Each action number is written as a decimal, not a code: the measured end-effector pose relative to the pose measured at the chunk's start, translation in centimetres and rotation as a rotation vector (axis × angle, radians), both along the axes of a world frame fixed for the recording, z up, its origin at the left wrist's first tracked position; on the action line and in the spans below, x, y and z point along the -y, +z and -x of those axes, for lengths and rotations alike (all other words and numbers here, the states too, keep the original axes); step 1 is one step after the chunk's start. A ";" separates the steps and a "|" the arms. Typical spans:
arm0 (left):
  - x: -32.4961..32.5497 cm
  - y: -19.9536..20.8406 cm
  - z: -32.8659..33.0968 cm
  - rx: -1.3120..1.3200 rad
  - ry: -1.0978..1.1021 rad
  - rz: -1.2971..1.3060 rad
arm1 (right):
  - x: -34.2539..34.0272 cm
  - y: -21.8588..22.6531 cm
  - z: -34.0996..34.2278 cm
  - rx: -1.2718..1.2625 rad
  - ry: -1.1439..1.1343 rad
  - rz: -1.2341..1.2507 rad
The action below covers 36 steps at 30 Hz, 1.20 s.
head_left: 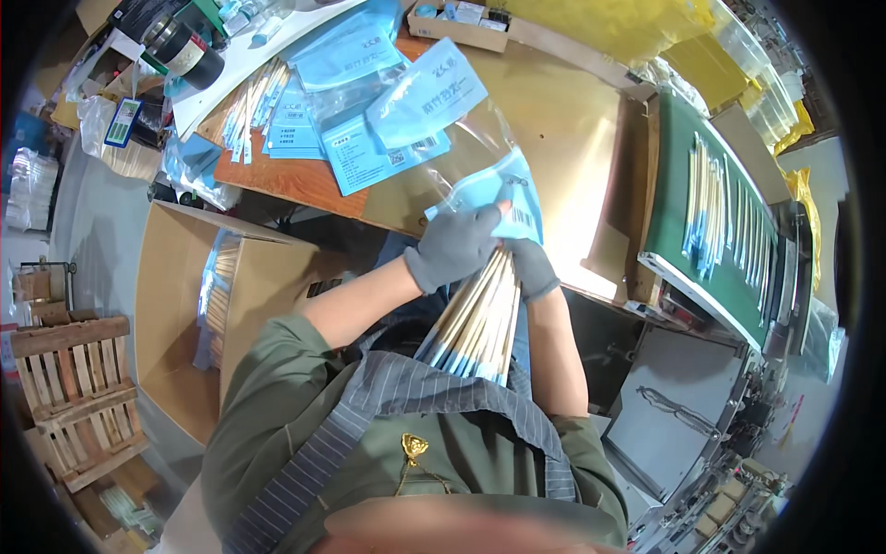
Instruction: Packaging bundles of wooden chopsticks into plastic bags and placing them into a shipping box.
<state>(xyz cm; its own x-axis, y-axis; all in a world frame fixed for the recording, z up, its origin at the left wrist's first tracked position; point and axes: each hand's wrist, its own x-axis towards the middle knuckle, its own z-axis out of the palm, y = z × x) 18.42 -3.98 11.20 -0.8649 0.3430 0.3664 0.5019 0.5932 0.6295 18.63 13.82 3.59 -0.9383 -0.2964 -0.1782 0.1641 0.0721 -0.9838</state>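
Observation:
Both my hands wear grey gloves and meet at the mouth of a blue-and-clear plastic bag (520,189) at the table's near edge. My left hand (457,247) is closed on the bag, its thumb pressed against the blue part. Closed around the upper end of a bundle of wrapped chopsticks (475,319) is my right hand (535,270), partly behind the bag. The pale sticks fan down toward my apron, blue ends lowest; their top ends are hidden by the hands and bag.
More blue bags (429,92) and loose wrapped chopsticks (263,97) lie on the table's left. A cardboard box (180,277) at left holds filled bags. On the right, a green conveyor belt (669,185) carries chopsticks. A dark tumbler (185,54) stands far left.

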 end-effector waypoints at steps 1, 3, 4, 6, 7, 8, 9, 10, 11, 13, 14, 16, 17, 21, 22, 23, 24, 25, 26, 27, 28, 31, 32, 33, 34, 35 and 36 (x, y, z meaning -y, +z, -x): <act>0.1 0.2 -0.4 -0.089 -0.045 -0.048 | 0.2 0.2 -0.1 0.001 0.009 0.003; 0.5 0.8 -1.6 -0.298 -0.029 -0.002 | 1.5 2.4 -0.7 0.503 -0.201 0.735; 0.6 0.9 -2.2 -0.235 -0.066 -0.061 | 2.2 3.7 -1.9 0.519 -0.278 0.873; 1.6 2.0 -3.6 -0.166 -0.122 -0.001 | 2.9 7.1 -5.5 0.658 -0.389 0.850; 2.5 2.6 -4.9 -0.166 -0.113 0.007 | 3.0 8.0 -7.5 0.666 -0.394 0.669; 3.1 3.1 -6.4 -0.108 -0.189 0.038 | 2.8 8.7 -10.1 0.667 -0.411 0.484; 3.5 3.6 -7.8 -0.050 -0.279 0.061 | 0.2 4.4 -14.5 0.588 -0.311 0.342; 3.8 3.5 -9.1 -0.047 -0.293 0.059 | -2.0 0.1 -17.6 0.511 -0.205 0.205; 4.2 2.9 -10.2 0.055 -0.312 0.070 | -1.8 2.5 -16.7 0.516 -0.203 0.207; 4.1 2.9 -10.6 0.162 -0.342 0.083 | -2.0 7.8 -14.6 0.246 -0.078 -0.516; 3.6 4.2 -9.4 0.240 -0.246 -0.066 | -1.8 8.8 -13.5 0.012 -0.182 -0.595; 2.4 6.3 -6.5 0.340 -0.168 -0.209 | -1.2 10.0 -10.2 -0.359 -0.325 -0.626; 2.2 7.5 -4.8 0.362 -0.182 -0.212 | -0.8 11.1 -8.3 -0.496 -0.357 -0.586; 3.9 16.4 2.2 0.156 -0.194 0.193 | -0.9 19.6 -3.6 -0.773 -0.502 -0.110; 5.7 15.9 4.9 -0.122 -0.263 0.298 | -0.9 22.2 -2.4 -0.748 -0.424 -0.321; 6.8 15.4 6.6 -0.400 -0.336 0.401 | -1.1 24.2 -1.5 -0.713 -0.349 -0.534; 6.8 16.4 6.5 -0.402 -0.336 0.400 | -1.4 25.3 -0.6 -0.575 -0.308 -0.432; 6.7 18.7 6.5 0.018 -0.292 0.411 | -1.5 26.6 -0.1 -0.448 -0.267 -0.332; 6.4 20.5 7.5 0.437 -0.246 0.408 | -1.6 27.6 0.1 -0.487 -0.300 -0.375; 6.0 22.0 7.0 0.385 -0.261 0.339 | -2.2 27.7 0.2 -0.440 -0.354 -0.322; 5.7 21.7 6.6 0.381 -0.223 0.183 | -2.9 27.4 0.4 -0.448 -0.358 -0.286; 6.8 18.7 7.2 0.401 -0.385 0.073 | -4.1 25.1 3.0 -0.292 -0.236 -0.372; 7.3 18.7 7.2 0.535 -0.373 0.058 | -3.6 25.7 2.9 -0.304 -0.302 -0.352; 8.8 17.9 8.0 0.783 -0.375 -0.165 | -3.2 25.8 3.1 -0.314 -0.296 -0.354; 11.5 13.9 8.6 1.065 -0.389 -0.462 | -2.2 25.9 2.9 -0.513 -0.258 -0.279; 13.7 9.4 8.8 1.330 -0.397 -0.779 | -0.8 25.9 2.6 -0.707 -0.213 -0.192; 11.7 7.6 4.9 1.262 -0.179 -0.815 | 0.6 25.9 2.1 -0.695 -0.134 -0.209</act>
